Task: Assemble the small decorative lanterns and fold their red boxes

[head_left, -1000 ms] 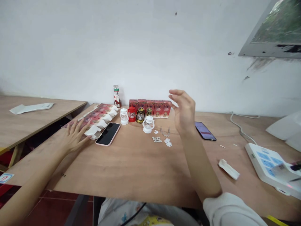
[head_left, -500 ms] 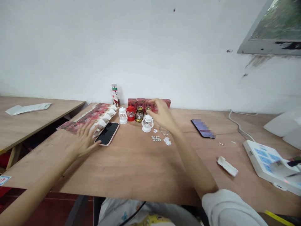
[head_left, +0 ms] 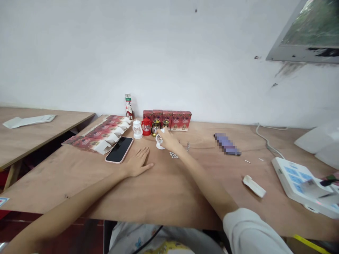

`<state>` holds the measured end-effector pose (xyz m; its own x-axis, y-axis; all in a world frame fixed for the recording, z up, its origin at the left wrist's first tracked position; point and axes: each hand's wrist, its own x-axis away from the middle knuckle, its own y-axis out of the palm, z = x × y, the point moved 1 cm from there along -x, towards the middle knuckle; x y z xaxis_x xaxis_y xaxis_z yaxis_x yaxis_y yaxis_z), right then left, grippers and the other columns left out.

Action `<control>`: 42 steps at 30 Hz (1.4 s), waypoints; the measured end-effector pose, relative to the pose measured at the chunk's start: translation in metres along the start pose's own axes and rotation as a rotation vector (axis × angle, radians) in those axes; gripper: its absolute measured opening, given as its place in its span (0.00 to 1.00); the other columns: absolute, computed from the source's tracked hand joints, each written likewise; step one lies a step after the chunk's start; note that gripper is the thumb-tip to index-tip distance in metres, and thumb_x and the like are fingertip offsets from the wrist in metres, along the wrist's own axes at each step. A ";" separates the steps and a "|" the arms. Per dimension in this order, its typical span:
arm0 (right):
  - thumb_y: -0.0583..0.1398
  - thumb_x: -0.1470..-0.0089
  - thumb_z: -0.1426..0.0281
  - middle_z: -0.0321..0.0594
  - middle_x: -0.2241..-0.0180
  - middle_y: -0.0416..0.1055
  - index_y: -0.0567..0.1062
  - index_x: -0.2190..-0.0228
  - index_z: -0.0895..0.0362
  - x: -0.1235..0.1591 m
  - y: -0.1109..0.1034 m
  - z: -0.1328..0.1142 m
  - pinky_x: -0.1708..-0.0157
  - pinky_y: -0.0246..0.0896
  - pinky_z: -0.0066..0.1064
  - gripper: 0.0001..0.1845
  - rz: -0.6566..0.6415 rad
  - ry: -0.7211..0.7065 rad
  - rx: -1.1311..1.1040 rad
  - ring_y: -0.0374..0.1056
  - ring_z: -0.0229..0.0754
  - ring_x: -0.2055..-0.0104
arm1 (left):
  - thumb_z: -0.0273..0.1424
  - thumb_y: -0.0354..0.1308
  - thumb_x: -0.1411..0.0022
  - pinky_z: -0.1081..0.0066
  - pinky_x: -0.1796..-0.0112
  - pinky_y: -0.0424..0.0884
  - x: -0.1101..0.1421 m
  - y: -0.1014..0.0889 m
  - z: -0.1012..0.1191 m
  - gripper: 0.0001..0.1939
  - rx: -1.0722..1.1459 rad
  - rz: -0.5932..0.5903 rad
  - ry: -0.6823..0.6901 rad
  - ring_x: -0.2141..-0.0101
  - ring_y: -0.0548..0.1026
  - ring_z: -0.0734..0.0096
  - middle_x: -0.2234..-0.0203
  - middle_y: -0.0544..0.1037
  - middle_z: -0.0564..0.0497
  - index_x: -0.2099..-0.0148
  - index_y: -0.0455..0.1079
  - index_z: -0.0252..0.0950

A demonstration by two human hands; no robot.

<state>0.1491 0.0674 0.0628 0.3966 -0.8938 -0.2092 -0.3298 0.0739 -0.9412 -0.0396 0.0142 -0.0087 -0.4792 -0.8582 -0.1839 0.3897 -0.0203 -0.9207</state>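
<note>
My right hand (head_left: 168, 140) has its fingers closed round the top of a small white toy lantern (head_left: 159, 143), which stands tilted slightly on the table; the fingers hide part of it. My left hand (head_left: 137, 163) lies flat on the wood, fingers spread, holding nothing, just right of a pink-edged phone (head_left: 119, 150). Behind the hands stand another white lantern (head_left: 137, 129), a red lantern (head_left: 146, 127) and a bronze lantern (head_left: 155, 128). A further bronze lantern (head_left: 166, 123) is partly covered by my right hand. Several small round discs (head_left: 173, 155) lie below my right wrist.
Upright red boxes (head_left: 181, 121) line the wall. Flattened red boxes with open flaps (head_left: 98, 145) lie at left near a small packet (head_left: 129, 106). To the right are a second phone (head_left: 227, 144), a crumpled white wrapper (head_left: 254, 186) and a power strip (head_left: 291, 176).
My left hand has moved right, from over the flattened boxes to the bare wood beside the phone. My right hand has come down and taken hold of the front white lantern.
</note>
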 end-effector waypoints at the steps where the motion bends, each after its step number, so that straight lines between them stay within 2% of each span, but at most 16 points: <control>1: 0.63 0.56 0.77 0.44 0.52 0.56 0.65 0.53 0.49 -0.001 0.001 -0.001 0.60 0.60 0.37 0.28 0.010 -0.018 -0.061 0.66 0.49 0.57 | 0.51 0.51 0.43 0.51 0.41 0.52 -0.007 0.002 0.001 0.39 0.106 0.058 -0.014 0.38 0.55 0.48 0.38 0.57 0.33 0.38 0.56 0.28; 3: 0.66 0.58 0.72 0.41 0.55 0.58 0.65 0.53 0.50 -0.002 0.003 -0.002 0.57 0.59 0.36 0.29 0.042 -0.058 -0.226 0.65 0.47 0.56 | 0.49 0.54 0.44 0.54 0.44 0.59 -0.022 0.003 0.002 0.34 0.393 0.207 -0.043 0.43 0.63 0.51 0.43 0.66 0.38 0.42 0.61 0.33; 5: 0.66 0.58 0.68 0.39 0.57 0.60 0.65 0.52 0.51 -0.001 0.005 -0.003 0.54 0.58 0.35 0.30 0.087 -0.097 -0.389 0.63 0.45 0.55 | 0.48 0.56 0.47 0.57 0.50 0.66 -0.033 0.004 0.002 0.29 0.659 0.332 -0.115 0.50 0.71 0.54 0.51 0.73 0.42 0.49 0.65 0.34; 7: 0.65 0.56 0.66 0.39 0.57 0.62 0.64 0.50 0.51 0.004 0.009 -0.003 0.52 0.57 0.36 0.31 0.122 -0.138 -0.514 0.63 0.44 0.54 | 0.47 0.60 0.51 0.60 0.55 0.69 -0.039 0.004 0.001 0.27 0.781 0.400 -0.183 0.57 0.73 0.56 0.58 0.76 0.44 0.55 0.67 0.34; 10: 0.63 0.52 0.64 0.42 0.51 0.62 0.64 0.49 0.50 0.016 0.024 -0.002 0.48 0.55 0.36 0.28 0.219 -0.160 -0.642 0.61 0.44 0.49 | 0.44 0.64 0.56 0.62 0.58 0.69 -0.039 0.002 0.001 0.23 0.799 0.463 -0.206 0.61 0.73 0.59 0.65 0.77 0.47 0.62 0.67 0.34; 13: 0.62 0.51 0.65 0.46 0.48 0.59 0.67 0.52 0.52 0.031 0.046 0.002 0.47 0.56 0.35 0.23 0.403 -0.067 -0.710 0.58 0.44 0.44 | 0.42 0.65 0.57 0.63 0.59 0.68 -0.034 0.001 0.003 0.21 0.808 0.527 -0.224 0.63 0.73 0.61 0.67 0.75 0.49 0.65 0.65 0.35; 15: 0.61 0.50 0.66 0.47 0.50 0.60 0.68 0.56 0.53 0.039 0.058 0.005 0.49 0.59 0.36 0.18 0.492 0.016 -0.730 0.60 0.44 0.46 | 0.41 0.64 0.56 0.63 0.58 0.68 -0.032 0.001 0.004 0.20 0.797 0.547 -0.229 0.63 0.72 0.62 0.67 0.75 0.49 0.65 0.64 0.35; 18: 0.59 0.49 0.67 0.45 0.58 0.66 0.69 0.66 0.55 0.043 0.067 0.007 0.55 0.61 0.35 0.07 0.555 0.080 -0.761 0.65 0.44 0.55 | 0.40 0.64 0.54 0.64 0.58 0.67 -0.030 0.001 0.004 0.19 0.763 0.551 -0.210 0.62 0.72 0.63 0.65 0.74 0.48 0.63 0.64 0.35; 19: 0.59 0.49 0.67 0.44 0.62 0.67 0.69 0.69 0.55 0.044 0.067 0.008 0.57 0.62 0.35 0.05 0.555 0.088 -0.778 0.66 0.43 0.59 | 0.40 0.64 0.53 0.64 0.58 0.67 -0.030 0.001 0.004 0.19 0.755 0.557 -0.202 0.61 0.72 0.63 0.64 0.74 0.48 0.63 0.64 0.35; 22: 0.57 0.49 0.63 0.39 0.69 0.70 0.68 0.73 0.54 0.043 0.067 0.009 0.61 0.61 0.34 0.08 0.524 0.118 -0.856 0.66 0.41 0.66 | 0.40 0.63 0.53 0.65 0.58 0.67 -0.030 0.002 0.000 0.20 0.740 0.636 -0.232 0.61 0.72 0.64 0.63 0.73 0.48 0.61 0.63 0.36; 26: 0.56 0.49 0.60 0.37 0.71 0.72 0.69 0.73 0.55 0.042 0.067 0.009 0.64 0.60 0.33 0.11 0.526 0.105 -0.959 0.66 0.41 0.68 | 0.42 0.65 0.58 0.69 0.64 0.67 -0.033 0.003 -0.010 0.24 0.814 0.805 -0.366 0.65 0.69 0.68 0.68 0.70 0.52 0.62 0.62 0.36; 29: 0.56 0.50 0.58 0.37 0.73 0.72 0.69 0.74 0.55 0.040 0.070 0.009 0.66 0.61 0.32 0.12 0.520 0.076 -0.974 0.66 0.40 0.69 | 0.44 0.65 0.61 0.70 0.71 0.68 -0.036 0.002 -0.014 0.26 0.903 0.856 -0.414 0.69 0.68 0.70 0.70 0.67 0.53 0.64 0.60 0.36; 32: 0.59 0.52 0.58 0.38 0.70 0.72 0.70 0.71 0.55 0.038 0.072 0.010 0.68 0.61 0.31 0.13 0.506 0.086 -0.992 0.66 0.39 0.71 | 0.45 0.65 0.62 0.71 0.73 0.68 -0.036 0.000 -0.011 0.26 0.923 0.843 -0.397 0.70 0.68 0.69 0.71 0.67 0.53 0.65 0.61 0.36; 35: 0.62 0.55 0.58 0.38 0.67 0.71 0.70 0.66 0.55 0.036 0.074 0.011 0.69 0.60 0.30 0.16 0.455 0.061 -1.002 0.64 0.37 0.72 | 0.43 0.66 0.61 0.70 0.69 0.68 -0.033 -0.001 -0.006 0.25 0.915 0.787 -0.331 0.68 0.70 0.68 0.70 0.70 0.52 0.64 0.62 0.36; 39: 0.63 0.56 0.58 0.32 0.72 0.69 0.71 0.64 0.54 0.036 0.075 0.008 0.70 0.58 0.29 0.18 0.219 -0.083 -1.034 0.62 0.35 0.74 | 0.38 0.66 0.57 0.68 0.62 0.68 -0.028 0.000 0.001 0.21 0.836 0.713 -0.227 0.63 0.72 0.66 0.66 0.73 0.50 0.61 0.65 0.36; 42: 0.64 0.57 0.56 0.30 0.75 0.68 0.71 0.67 0.55 0.037 0.077 0.006 0.70 0.57 0.28 0.18 0.084 -0.164 -1.055 0.61 0.34 0.75 | 0.36 0.67 0.56 0.69 0.60 0.67 -0.026 0.000 0.004 0.21 0.813 0.685 -0.189 0.61 0.73 0.65 0.65 0.74 0.50 0.61 0.66 0.37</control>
<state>0.1432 0.0427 -0.0185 0.4230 -0.8273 -0.3696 -0.9041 -0.3580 -0.2334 -0.0238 0.0345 -0.0026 0.1414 -0.8804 -0.4526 0.9676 0.2195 -0.1249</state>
